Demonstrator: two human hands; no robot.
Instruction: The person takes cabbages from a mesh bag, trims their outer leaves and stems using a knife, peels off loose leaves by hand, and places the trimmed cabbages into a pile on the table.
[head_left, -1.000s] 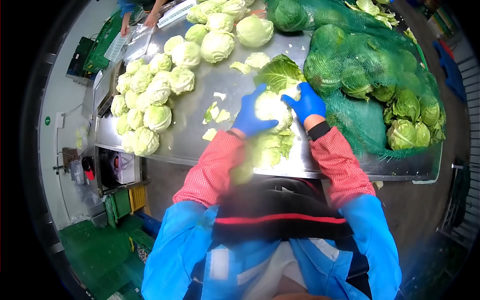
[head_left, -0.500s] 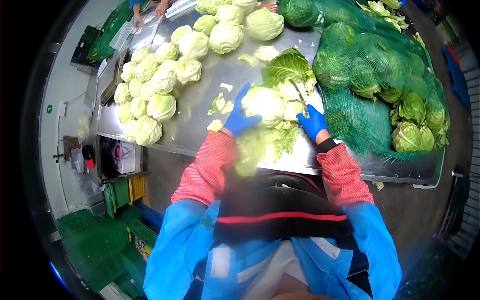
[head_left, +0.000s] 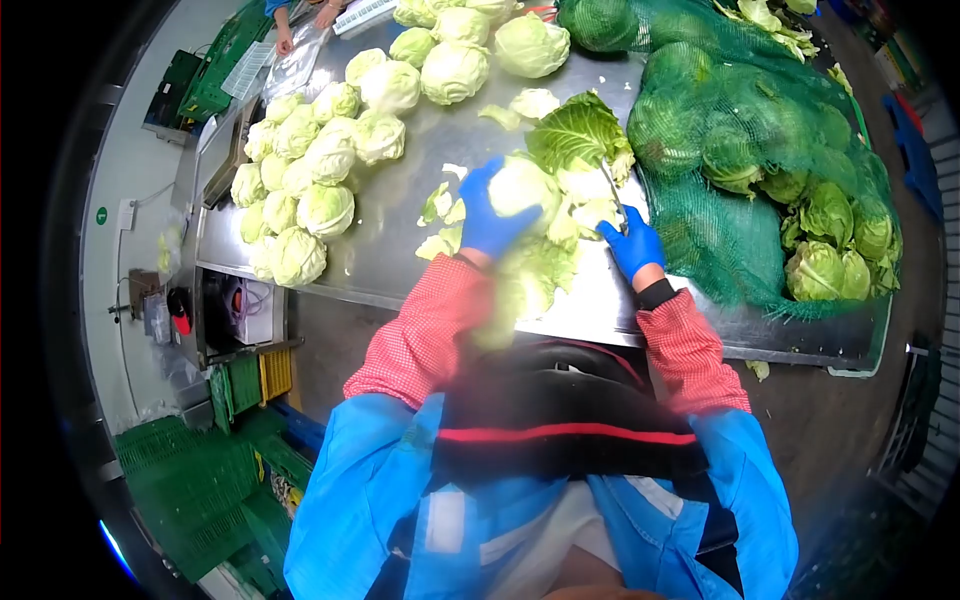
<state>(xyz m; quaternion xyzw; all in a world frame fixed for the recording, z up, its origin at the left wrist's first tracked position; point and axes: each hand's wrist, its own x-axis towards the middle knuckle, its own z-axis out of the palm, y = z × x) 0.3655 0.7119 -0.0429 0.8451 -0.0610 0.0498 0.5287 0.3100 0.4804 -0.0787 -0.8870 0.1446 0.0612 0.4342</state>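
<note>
My left hand (head_left: pixel 492 215), in a blue glove, is closed around the near left side of a pale cabbage (head_left: pixel 527 184). In my gloved right hand (head_left: pixel 634 246) is a knife (head_left: pixel 613 184), its thin blade pointing away from me over the leaves. A large dark green cabbage leaf (head_left: pixel 578 132) lies just beyond the cabbage. Loose pale leaves (head_left: pixel 535 275) are spread between my hands and toward the table's near edge, partly blurred. Smaller trimmings (head_left: pixel 437 205) lie left of my left hand.
Several trimmed cabbages (head_left: pixel 330 158) are grouped on the left of the metal table (head_left: pixel 420 240). A green net sack (head_left: pixel 710 240) with cabbages covers the right side. Another person's hands (head_left: pixel 285 42) are at the far left. Green crates (head_left: pixel 180 475) stand at lower left.
My left hand has turned and come further over the near side of the cabbage. My right hand has shifted slightly, and the knife blade now shows more clearly.
</note>
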